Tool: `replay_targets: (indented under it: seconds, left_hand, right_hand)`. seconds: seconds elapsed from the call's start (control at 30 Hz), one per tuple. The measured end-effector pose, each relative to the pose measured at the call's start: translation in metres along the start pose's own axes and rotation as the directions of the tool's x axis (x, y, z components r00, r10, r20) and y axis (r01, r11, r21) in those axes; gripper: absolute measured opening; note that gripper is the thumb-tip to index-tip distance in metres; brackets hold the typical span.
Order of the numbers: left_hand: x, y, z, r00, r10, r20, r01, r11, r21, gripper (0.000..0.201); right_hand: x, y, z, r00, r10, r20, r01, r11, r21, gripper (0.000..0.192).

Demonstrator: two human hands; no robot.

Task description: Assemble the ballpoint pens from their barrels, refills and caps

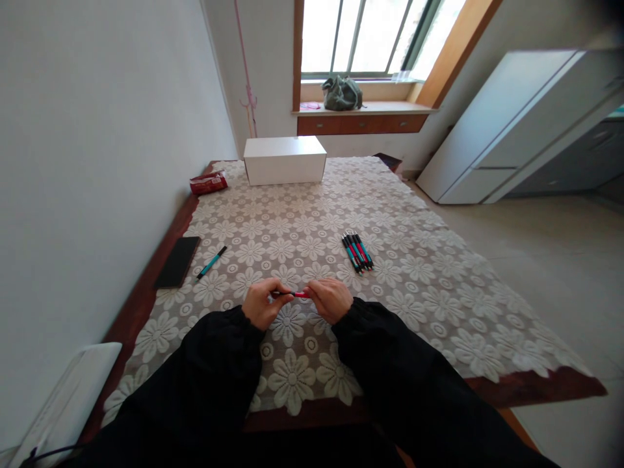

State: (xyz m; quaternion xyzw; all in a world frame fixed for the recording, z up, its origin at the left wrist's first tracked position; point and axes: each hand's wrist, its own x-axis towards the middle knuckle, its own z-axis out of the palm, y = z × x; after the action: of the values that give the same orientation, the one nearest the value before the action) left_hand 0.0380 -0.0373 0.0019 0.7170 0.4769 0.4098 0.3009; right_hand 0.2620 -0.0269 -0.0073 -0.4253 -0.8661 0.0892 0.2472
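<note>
Between my two hands, just above the patterned tablecloth (290,377), is a pink and black pen (301,294) lying sideways. My left hand (266,303) pinches its black end, and my right hand (331,299) is closed round the pink part. Both ends of it are partly hidden by my fingers. Ahead and to the right lies a row of several pens (357,252) in teal, pink and black, side by side. A single teal pen (211,262) with black ends rests to the left of my left hand.
A dark flat phone-like slab (178,262) lies at the table's left edge. Farther back are a red packet (208,183) and a white box (285,161). A wall borders the left side; a white device (68,396) stands at the near left corner.
</note>
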Motion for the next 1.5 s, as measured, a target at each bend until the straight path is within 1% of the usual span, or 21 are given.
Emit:
replay_targets:
  seconds: [0.07, 0.13, 0.23, 0.3, 0.37, 0.43, 0.5, 0.57, 0.7, 0.8, 0.87, 0.93, 1.0, 1.07, 1.17, 1.23, 1.3, 1.4, 1.5]
  left_hand:
    - [0.001, -0.001, -0.001, 0.999, -0.035, -0.032, 0.035, 0.999, 0.004, 0.010]
    - [0.001, -0.001, -0.001, 0.998, -0.045, -0.047, 0.046, 0.999, 0.001, 0.010]
    - [0.002, -0.003, -0.001, 1.000, 0.000, -0.026, 0.000, 1.000, -0.015, 0.010]
    - [0.002, -0.003, -0.001, 1.000, 0.005, -0.031, -0.005, 1.000, -0.014, 0.010]
    - [0.003, -0.004, -0.001, 0.998, -0.032, -0.046, 0.031, 0.999, -0.021, 0.012]
    - [0.003, -0.005, -0.002, 0.996, -0.075, -0.057, 0.072, 0.996, -0.044, 0.013]
    - [0.004, -0.005, -0.002, 0.994, -0.091, -0.061, 0.086, 0.994, -0.069, 0.012]
    - [0.004, -0.004, -0.002, 0.994, -0.083, -0.065, 0.078, 0.994, -0.081, 0.010]
    - [0.003, -0.003, -0.002, 0.995, -0.059, -0.076, 0.053, 0.996, -0.078, 0.009]
    - [0.002, -0.001, -0.002, 0.995, -0.061, -0.083, 0.054, 0.995, -0.089, 0.011]
    - [0.002, -0.001, -0.003, 0.994, -0.068, -0.090, 0.059, 0.994, -0.094, 0.013]
    - [0.002, -0.001, -0.003, 0.992, -0.078, -0.099, 0.068, 0.993, -0.101, 0.016]
    - [0.002, -0.002, -0.004, 0.990, -0.094, -0.109, 0.079, 0.989, -0.128, 0.018]
    - [0.003, -0.003, -0.004, 0.988, -0.110, -0.112, 0.089, 0.980, -0.178, 0.020]
    - [0.004, -0.005, -0.003, 0.989, -0.119, -0.092, 0.094, 0.967, -0.238, 0.020]
    - [0.004, -0.006, -0.003, 0.991, -0.105, -0.079, 0.084, 0.968, -0.238, 0.019]
    - [0.003, -0.006, -0.002, 0.994, -0.074, -0.080, 0.056, 0.977, -0.203, 0.017]
    - [0.002, -0.004, -0.003, 0.995, -0.002, -0.096, -0.009, 0.993, -0.120, 0.014]
    - [0.001, -0.003, -0.004, 0.994, 0.063, -0.092, -0.068, 0.997, -0.042, 0.012]
  right_hand:
    - [0.000, 0.001, -0.001, 0.999, -0.045, -0.025, 0.046, 0.999, 0.026, 0.027]
    - [0.000, 0.002, -0.001, 0.997, -0.067, -0.024, 0.068, 0.997, 0.029, 0.025]
    - [-0.001, 0.003, 0.000, 0.998, -0.011, 0.054, 0.010, 1.000, 0.023, 0.027]
    - [-0.002, 0.004, 0.001, 0.997, 0.047, 0.068, -0.050, 0.998, 0.049, 0.024]
    - [-0.001, 0.006, 0.000, 0.998, 0.062, 0.005, -0.062, 0.994, 0.088, 0.020]
    - [0.000, 0.008, -0.002, 0.998, 0.018, -0.066, -0.011, 0.994, 0.107, 0.021]
    - [0.000, 0.010, -0.005, 0.996, -0.033, -0.088, 0.042, 0.993, 0.109, 0.020]
    - [0.000, 0.011, -0.007, 0.997, -0.035, -0.073, 0.044, 0.991, 0.129, 0.020]
    - [-0.001, 0.010, -0.007, 1.000, 0.026, -0.007, -0.024, 0.974, 0.223, 0.022]
    - [-0.001, 0.009, -0.005, 0.997, 0.070, 0.011, -0.070, 0.955, 0.290, 0.028]
    - [-0.001, 0.009, -0.004, 0.995, 0.100, 0.021, -0.101, 0.927, 0.361, 0.031]
    - [0.000, 0.010, -0.003, 0.989, 0.144, 0.019, -0.136, 0.875, 0.465, 0.027]
    - [0.000, 0.011, -0.002, 0.979, 0.203, -0.026, -0.152, 0.806, 0.571, 0.024]
    - [0.001, 0.011, -0.001, 0.963, 0.252, -0.091, -0.134, 0.746, 0.653, 0.029]
    - [0.001, 0.011, -0.001, 0.944, 0.295, -0.145, -0.107, 0.692, 0.714, 0.031]
    - [0.001, 0.010, -0.003, 0.936, 0.314, -0.159, -0.103, 0.676, 0.729, 0.029]
    - [0.000, 0.009, -0.006, 0.931, 0.324, -0.167, -0.101, 0.670, 0.735, 0.027]
    - [0.000, 0.004, -0.011, 0.928, 0.333, -0.165, -0.115, 0.681, 0.723, 0.024]
    - [0.001, 0.000, -0.011, 0.919, 0.364, -0.153, -0.163, 0.703, 0.693, 0.027]
